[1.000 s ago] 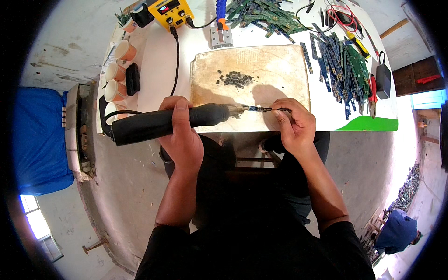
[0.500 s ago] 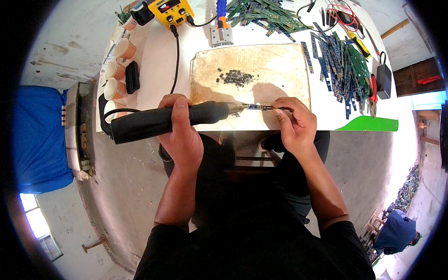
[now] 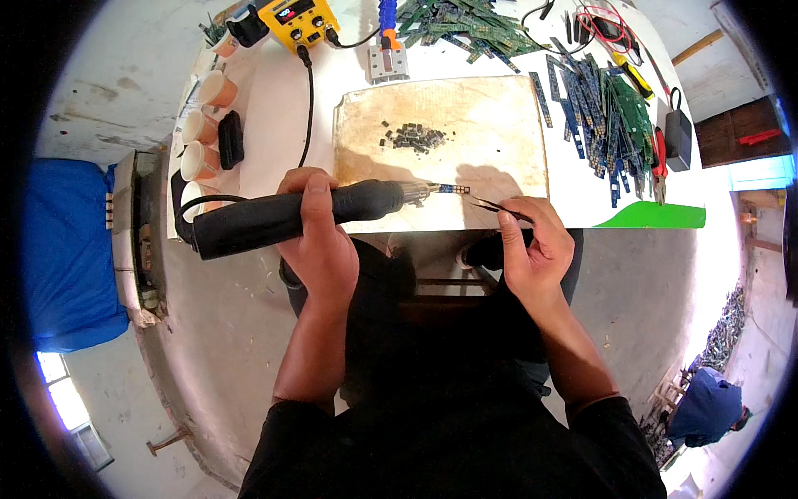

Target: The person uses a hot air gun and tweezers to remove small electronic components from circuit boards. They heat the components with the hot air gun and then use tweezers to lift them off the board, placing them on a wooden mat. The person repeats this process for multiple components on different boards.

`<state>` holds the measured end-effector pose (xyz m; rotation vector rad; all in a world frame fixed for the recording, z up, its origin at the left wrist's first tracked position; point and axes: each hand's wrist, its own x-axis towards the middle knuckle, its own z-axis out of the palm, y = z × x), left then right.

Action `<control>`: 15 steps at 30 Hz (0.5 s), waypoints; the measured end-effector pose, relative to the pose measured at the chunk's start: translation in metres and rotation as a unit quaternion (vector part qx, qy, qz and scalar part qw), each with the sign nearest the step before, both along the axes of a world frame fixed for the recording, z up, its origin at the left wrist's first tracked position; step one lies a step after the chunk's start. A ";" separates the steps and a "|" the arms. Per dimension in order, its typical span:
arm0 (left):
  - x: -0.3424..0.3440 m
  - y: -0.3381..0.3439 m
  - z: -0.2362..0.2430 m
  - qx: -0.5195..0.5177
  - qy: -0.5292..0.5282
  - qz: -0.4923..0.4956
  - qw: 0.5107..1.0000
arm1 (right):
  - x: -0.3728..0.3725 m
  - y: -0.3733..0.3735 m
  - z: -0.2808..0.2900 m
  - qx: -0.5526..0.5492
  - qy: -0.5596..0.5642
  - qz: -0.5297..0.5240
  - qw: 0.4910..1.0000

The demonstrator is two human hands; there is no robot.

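Watching remotely, I've got the L hand (image 3: 320,224) at the near edge of the tabletop (image 3: 274,125), its fingers clenched round a black handpiece (image 3: 258,223) w/ a metal nozzle (image 3: 413,194) pointing right. It runs roughly parallel to that edge, back end toward the near-left corner. A narrow blue circuit strip (image 3: 455,190) juts out just past the nozzle, over the near part of a stained tan mat (image 3: 366,108); can't tell if it touches either one. My R hand (image 3: 540,249), also at the near edge, grasps dark tweezers (image 3: 509,211) btwn thumb & fingers; their tips are slightly parted, pointing left, just beside the strip's right end & apart from it.

A loose pile of small dark chips (image 3: 413,138) sits mid-mat, farther from the near edge than the strip. Heap of green strips (image 3: 470,29) at the far edge; bundle of blue/green strips (image 3: 594,108) twd the right edge, w/ red-handled pliers (image 3: 660,166) nr the near-right corner. Along the left edge I see paper cups (image 3: 218,89) in a row, a black object (image 3: 230,140) just beside them. Yellow control unit (image 3: 293,33) stands nr the far-left corner; its black cord (image 3: 310,108) runs down twd the L hand.
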<state>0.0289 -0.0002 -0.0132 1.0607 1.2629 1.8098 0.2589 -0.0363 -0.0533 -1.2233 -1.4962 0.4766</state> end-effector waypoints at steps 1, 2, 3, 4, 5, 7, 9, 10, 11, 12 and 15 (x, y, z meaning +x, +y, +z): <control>0.000 0.000 0.001 -0.003 -0.003 0.004 1.000 | 0.000 0.000 0.001 -0.006 0.003 -0.009 1.000; 0.000 -0.001 0.001 -0.006 -0.005 0.008 1.000 | 0.000 0.002 0.002 -0.005 0.000 -0.008 1.000; -0.001 -0.001 0.001 -0.003 -0.009 0.004 1.000 | 0.001 0.003 0.003 -0.006 -0.003 -0.008 1.000; -0.002 -0.001 0.000 -0.001 -0.012 0.000 1.000 | 0.001 0.004 0.003 -0.006 -0.006 -0.007 1.000; -0.003 -0.001 -0.001 0.002 -0.015 -0.004 1.000 | 0.001 0.005 0.004 -0.008 -0.015 -0.005 1.000; -0.004 -0.001 -0.003 0.003 -0.017 -0.002 1.000 | 0.000 0.008 0.003 -0.009 -0.032 -0.001 0.999; -0.003 -0.001 -0.002 0.003 -0.019 0.001 1.000 | 0.000 0.012 0.002 -0.012 -0.039 -0.006 0.999; -0.002 -0.001 -0.001 0.003 -0.022 0.002 1.000 | -0.001 0.014 0.002 -0.014 -0.042 -0.009 0.999; -0.002 -0.001 0.000 0.004 -0.024 0.003 1.000 | -0.001 0.014 0.003 -0.012 -0.041 -0.010 0.999; -0.002 -0.001 0.000 0.004 -0.023 0.004 1.000 | -0.002 0.015 0.004 -0.011 -0.038 -0.010 0.999; -0.004 -0.002 -0.001 0.005 -0.023 0.003 1.000 | -0.007 0.015 0.007 -0.007 -0.021 0.009 1.000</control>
